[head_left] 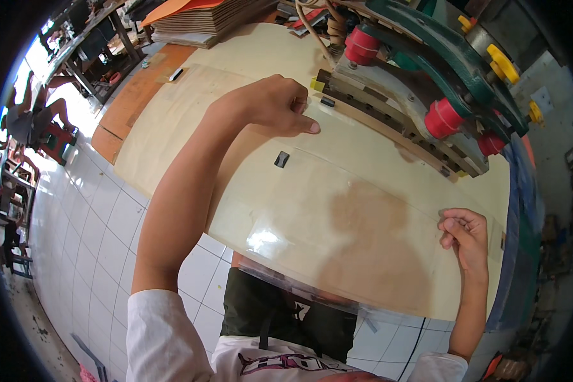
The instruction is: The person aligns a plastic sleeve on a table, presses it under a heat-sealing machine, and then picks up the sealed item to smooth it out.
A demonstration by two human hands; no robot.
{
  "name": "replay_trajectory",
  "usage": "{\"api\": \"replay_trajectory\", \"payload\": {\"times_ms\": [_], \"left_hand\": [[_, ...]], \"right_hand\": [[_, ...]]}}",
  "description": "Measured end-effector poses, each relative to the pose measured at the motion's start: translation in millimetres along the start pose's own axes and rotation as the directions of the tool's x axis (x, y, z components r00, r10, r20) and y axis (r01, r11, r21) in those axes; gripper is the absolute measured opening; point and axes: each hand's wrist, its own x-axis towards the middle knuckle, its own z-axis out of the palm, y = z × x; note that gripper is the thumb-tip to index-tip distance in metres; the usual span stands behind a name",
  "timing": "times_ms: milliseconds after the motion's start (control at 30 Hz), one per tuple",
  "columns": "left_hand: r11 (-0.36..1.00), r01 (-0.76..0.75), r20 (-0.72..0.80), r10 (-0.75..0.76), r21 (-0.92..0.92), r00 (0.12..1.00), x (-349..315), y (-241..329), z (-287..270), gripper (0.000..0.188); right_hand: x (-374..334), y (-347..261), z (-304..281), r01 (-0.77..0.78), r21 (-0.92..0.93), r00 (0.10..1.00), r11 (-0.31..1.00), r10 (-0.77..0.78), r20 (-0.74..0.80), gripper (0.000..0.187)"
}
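Clear plastic sheet (337,223): flat on the pale worktable (172,146), near edge overhanging. Right hand (466,234): fingers pinched on sheet's right edge. Left hand (275,105): curled, thumb pressing sheet's far edge beside the green machine (439,70).

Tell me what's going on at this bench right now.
A person holds a clear, glossy plastic sheet flat on a pale wooden worktable. The left hand presses its far edge, close to a green metal press with red rollers. The right hand pinches the sheet's right edge. A small dark rectangular piece lies at the sheet between the hands.
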Motion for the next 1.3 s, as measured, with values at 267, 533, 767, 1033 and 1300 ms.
{"api": "replay_trajectory", "payload": {"times_ms": [267,533,767,1033,1300], "left_hand": [[0.999,-0.03,-0.017,0.03,0.021,0.999,-1.2,-2.8,1.4,0.048],[0.999,-0.015,-0.024,0.016,0.035,1.0,0.1,-1.4,2.1,0.048],[0.999,-0.034,-0.022,0.035,0.033,0.999,1.9,-1.9,1.3,0.048],[0.998,-0.044,-0.019,0.045,0.039,0.999,-0.7,-3.6,1.9,0.049],[0.998,-0.029,-0.014,0.03,0.049,0.999,0.0,-6.9,5.2,0.051]], "right_hand": [[0.2,1.3,4.2,-0.006,-0.046,1.0,0.999,0.005,-0.025,0.017],[0.5,1.1,5.4,-0.003,-0.055,1.0,0.999,0.002,-0.026,0.017],[1.1,1.8,4.8,0.011,-0.065,1.0,0.998,-0.013,-0.022,0.017],[1.2,1.9,5.5,-0.002,-0.087,0.999,0.996,-0.001,-0.033,0.018],[1.2,5.2,4.3,0.035,-0.103,0.999,0.994,-0.036,-0.01,0.02]]}}
